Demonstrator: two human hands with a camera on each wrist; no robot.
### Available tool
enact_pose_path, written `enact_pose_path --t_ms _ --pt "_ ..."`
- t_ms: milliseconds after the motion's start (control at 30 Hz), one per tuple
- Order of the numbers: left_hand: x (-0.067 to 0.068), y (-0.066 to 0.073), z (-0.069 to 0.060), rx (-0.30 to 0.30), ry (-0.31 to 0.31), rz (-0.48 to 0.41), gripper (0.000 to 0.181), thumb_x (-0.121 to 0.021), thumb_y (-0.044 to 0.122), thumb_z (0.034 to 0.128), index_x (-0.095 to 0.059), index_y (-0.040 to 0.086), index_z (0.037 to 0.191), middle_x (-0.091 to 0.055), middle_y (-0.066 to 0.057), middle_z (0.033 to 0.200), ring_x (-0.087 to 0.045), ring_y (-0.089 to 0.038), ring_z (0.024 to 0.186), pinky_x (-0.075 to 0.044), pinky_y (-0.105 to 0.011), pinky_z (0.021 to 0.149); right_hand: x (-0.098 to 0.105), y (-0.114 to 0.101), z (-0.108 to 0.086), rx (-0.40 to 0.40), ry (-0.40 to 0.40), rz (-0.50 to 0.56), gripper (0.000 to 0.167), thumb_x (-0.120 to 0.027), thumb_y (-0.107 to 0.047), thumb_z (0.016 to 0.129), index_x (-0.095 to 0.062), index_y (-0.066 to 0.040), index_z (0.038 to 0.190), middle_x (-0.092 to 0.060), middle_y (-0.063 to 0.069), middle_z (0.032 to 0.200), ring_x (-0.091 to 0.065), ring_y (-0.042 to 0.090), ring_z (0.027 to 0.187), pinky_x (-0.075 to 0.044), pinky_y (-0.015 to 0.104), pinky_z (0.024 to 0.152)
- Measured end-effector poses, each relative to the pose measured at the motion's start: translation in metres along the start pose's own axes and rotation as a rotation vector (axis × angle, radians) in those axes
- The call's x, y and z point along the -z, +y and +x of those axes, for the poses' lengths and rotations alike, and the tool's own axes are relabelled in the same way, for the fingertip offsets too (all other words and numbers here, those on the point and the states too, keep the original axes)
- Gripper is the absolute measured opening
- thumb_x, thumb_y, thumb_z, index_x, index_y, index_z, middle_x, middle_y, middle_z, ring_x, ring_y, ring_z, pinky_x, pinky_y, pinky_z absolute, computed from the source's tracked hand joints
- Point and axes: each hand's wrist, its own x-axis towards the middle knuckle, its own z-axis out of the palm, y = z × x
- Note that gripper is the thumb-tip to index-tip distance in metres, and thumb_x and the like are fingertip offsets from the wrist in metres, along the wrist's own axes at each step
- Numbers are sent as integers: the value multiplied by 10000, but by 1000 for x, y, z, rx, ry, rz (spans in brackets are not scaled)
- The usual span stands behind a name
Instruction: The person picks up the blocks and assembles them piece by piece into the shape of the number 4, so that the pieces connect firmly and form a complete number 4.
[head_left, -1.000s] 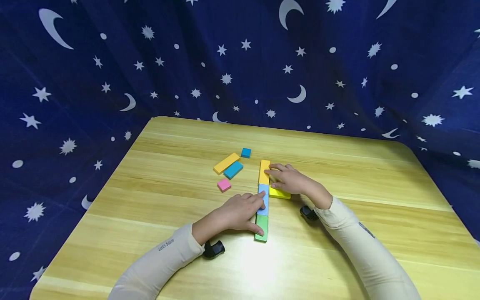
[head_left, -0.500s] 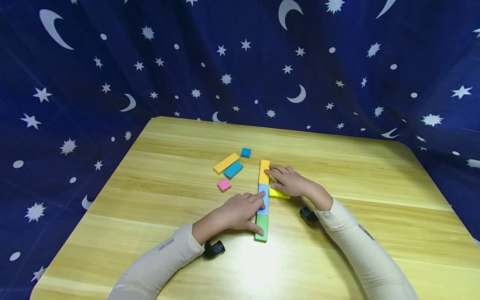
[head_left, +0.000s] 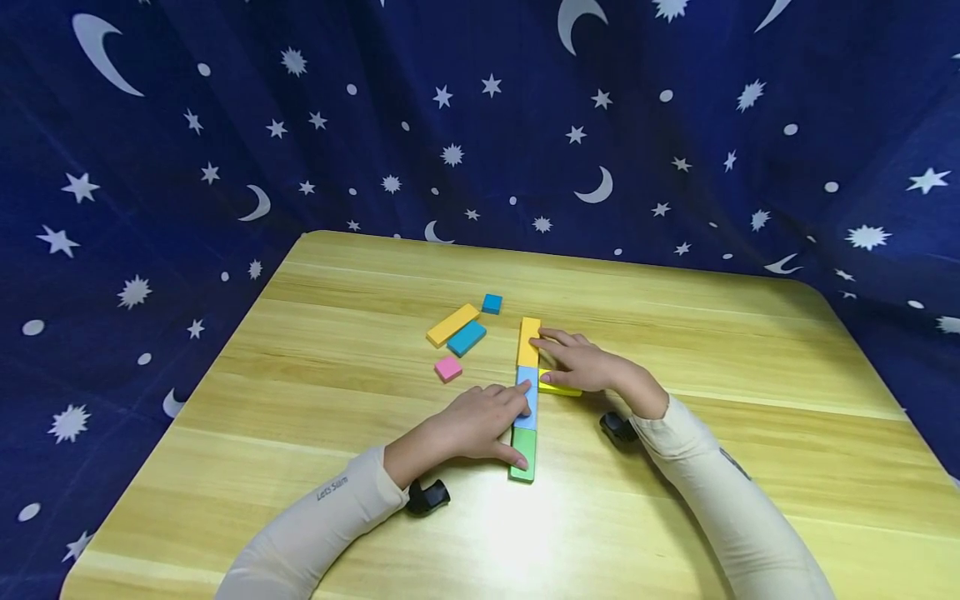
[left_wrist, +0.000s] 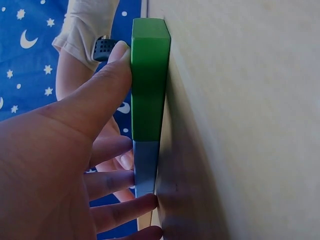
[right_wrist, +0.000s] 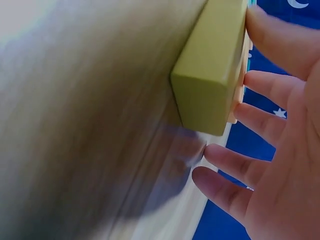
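Observation:
An orange block (head_left: pixel 528 340), a light blue block (head_left: pixel 529 410) and a green block (head_left: pixel 528 447) lie end to end in a straight row. A yellow block (head_left: pixel 564 389) meets the row from the right, beside the top of the light blue one. My left hand (head_left: pixel 480 421) rests over the row from the left, its thumb on the green block (left_wrist: pixel 149 85) and a finger on the light blue one. My right hand (head_left: pixel 587 364) lies with fingertips at the orange block and its thumb on the yellow block (right_wrist: pixel 212 55). Fingers of both hands are fairly straight.
Left of the row lie a second orange block (head_left: pixel 453 325), a blue block (head_left: pixel 467 338), a small blue square block (head_left: pixel 492 303) and a pink square block (head_left: pixel 448 369). The wooden table (head_left: pixel 360 292) ends at a dark blue star-and-moon curtain (head_left: pixel 517 167).
My right thumb has shifted slightly left and down on the yellow block. The left hand and the blocks stay where they were.

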Motion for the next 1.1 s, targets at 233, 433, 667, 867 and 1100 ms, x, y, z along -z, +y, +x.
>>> enact_pose_path --t_ms 233,433,667,867,1100 --pt "-1 -1 0 -7 6 2 624 -568 644 738 -469 183 1146 -259 -64 1498 -405 -211 1265 -410 -333 837 -1 -3 0 -12 -3 -30 588 -481 -280 944 -241 -67 1437 -177 216 1489 -250 499 1276 -221 618 1009" --pt "-2 -1 0 1 -2 -11 624 -571 641 738 -467 184 1150 -255 -61 1500 -400 -215 1267 -408 -355 863 -2 -3 0 -13 -10 -34 601 -496 -293 936 -249 -65 1434 -183 215 1488 -249 497 1279 -235 610 1008" --pt "-3 -2 0 -3 -2 4 626 -567 644 739 -464 184 1151 -257 -61 1499 -413 -207 1251 -407 -337 836 -3 -3 1 -26 -12 -27 602 -491 -299 938 -242 -76 1439 -177 207 1492 -243 495 1283 -225 613 1012" --pt "-3 -2 1 4 -8 -3 623 -566 643 741 -463 185 1151 -249 -62 1503 -397 -212 1268 -405 -357 862 -1 -2 0 -32 -16 -22 599 -488 -305 939 -242 -92 1441 -174 194 1497 -242 493 1284 -224 616 1010" --pt "-4 -2 2 3 -9 -2 633 -557 651 741 -462 189 1163 -241 -62 1506 -393 -213 1273 -406 -373 882 1 -1 -1 -21 -17 -12 584 -476 -298 944 -251 -81 1437 -171 201 1496 -227 503 1288 -212 624 1010"
